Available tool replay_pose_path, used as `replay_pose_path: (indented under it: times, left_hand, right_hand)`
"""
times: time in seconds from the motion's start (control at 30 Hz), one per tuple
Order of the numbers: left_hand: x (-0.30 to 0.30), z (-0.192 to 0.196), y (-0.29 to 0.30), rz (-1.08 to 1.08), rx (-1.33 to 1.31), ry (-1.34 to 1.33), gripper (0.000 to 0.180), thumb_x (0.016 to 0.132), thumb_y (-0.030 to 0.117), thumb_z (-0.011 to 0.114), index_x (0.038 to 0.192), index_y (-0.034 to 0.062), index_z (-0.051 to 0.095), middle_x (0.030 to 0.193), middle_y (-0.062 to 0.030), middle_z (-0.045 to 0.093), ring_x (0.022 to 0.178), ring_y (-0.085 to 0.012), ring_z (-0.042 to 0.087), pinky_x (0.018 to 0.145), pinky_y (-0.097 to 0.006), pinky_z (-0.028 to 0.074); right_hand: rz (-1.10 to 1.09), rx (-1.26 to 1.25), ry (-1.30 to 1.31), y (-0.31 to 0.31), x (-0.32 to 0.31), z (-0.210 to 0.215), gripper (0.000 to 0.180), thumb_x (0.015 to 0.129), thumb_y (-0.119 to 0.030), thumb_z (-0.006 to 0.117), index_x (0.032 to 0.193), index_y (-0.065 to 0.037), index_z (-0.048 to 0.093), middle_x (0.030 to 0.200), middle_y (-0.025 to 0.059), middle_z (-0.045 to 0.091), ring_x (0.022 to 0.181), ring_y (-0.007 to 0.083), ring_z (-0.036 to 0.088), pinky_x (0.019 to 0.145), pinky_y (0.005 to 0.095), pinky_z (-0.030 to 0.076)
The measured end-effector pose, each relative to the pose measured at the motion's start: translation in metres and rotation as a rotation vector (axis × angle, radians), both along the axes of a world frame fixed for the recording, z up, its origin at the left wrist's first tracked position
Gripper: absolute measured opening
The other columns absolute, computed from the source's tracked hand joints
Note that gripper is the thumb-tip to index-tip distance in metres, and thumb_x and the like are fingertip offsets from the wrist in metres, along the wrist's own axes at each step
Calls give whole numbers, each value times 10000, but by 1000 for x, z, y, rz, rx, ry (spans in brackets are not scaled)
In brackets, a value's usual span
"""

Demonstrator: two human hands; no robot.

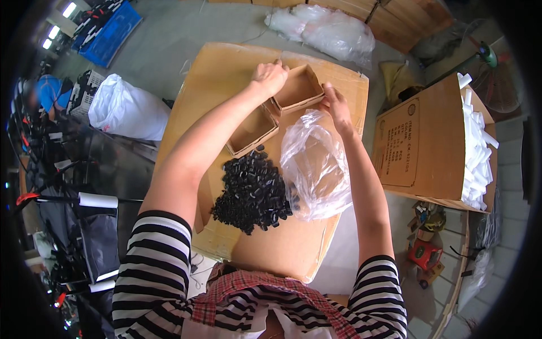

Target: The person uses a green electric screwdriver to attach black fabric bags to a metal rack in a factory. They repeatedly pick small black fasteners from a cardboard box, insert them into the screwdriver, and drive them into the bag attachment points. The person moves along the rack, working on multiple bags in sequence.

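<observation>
A small open cardboard box is held between my two hands near the far part of a large carton's top. My left hand is closed at its far left edge, and my right hand pinches its right side. Just left of it and nearer to me lies a second open cardboard box, partly hidden under my left forearm. A heap of small black plastic parts is spread on the carton in front of that box. Beside the heap, under my right forearm, lies a crumpled clear plastic bag.
To the right stands an open carton full of white tubular pieces. A white sack and dark metal frames are at the left. A blue crate and a bundle of clear plastic lie farther back. A fan stands far right.
</observation>
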State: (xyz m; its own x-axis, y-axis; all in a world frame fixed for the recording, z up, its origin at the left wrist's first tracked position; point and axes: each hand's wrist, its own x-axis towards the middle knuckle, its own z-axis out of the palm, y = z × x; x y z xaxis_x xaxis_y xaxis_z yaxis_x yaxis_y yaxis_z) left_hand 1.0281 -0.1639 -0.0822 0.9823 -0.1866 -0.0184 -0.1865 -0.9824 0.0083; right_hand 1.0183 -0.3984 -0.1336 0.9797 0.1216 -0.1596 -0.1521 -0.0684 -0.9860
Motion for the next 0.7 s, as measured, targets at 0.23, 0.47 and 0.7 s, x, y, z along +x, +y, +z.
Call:
replay_pose_path:
  times: [0.23,0.47,0.7]
  left_hand:
    - [-19,24,-1,139,-265,102,525,999,463,513,1386,110,531,1337,-226,553,1222,-387,560,1015,-497,460]
    - [-83,48,94,42,-81,587,475,822,366,755,1190,87,644,1059,-170,690,1037,-349,650,883,-447,509]
    - [-37,45,59,55,-268,158,192,885,205,652,1052,119,691,969,-194,692,963,-384,662,822,-494,517]
  right_hand:
    - [-120,-779,-139,6,20,-16,398,854,-381,634,1001,-23,727,892,296,687,912,456,677,869,473,544]
    - [-234,-698,-91,-40,31,-2,375,909,-326,560,909,5,738,687,167,710,695,287,741,771,403,578]
    - [-381,-295,144,-73,24,-4,331,968,-203,613,1054,112,669,869,147,686,733,209,698,682,326,636]
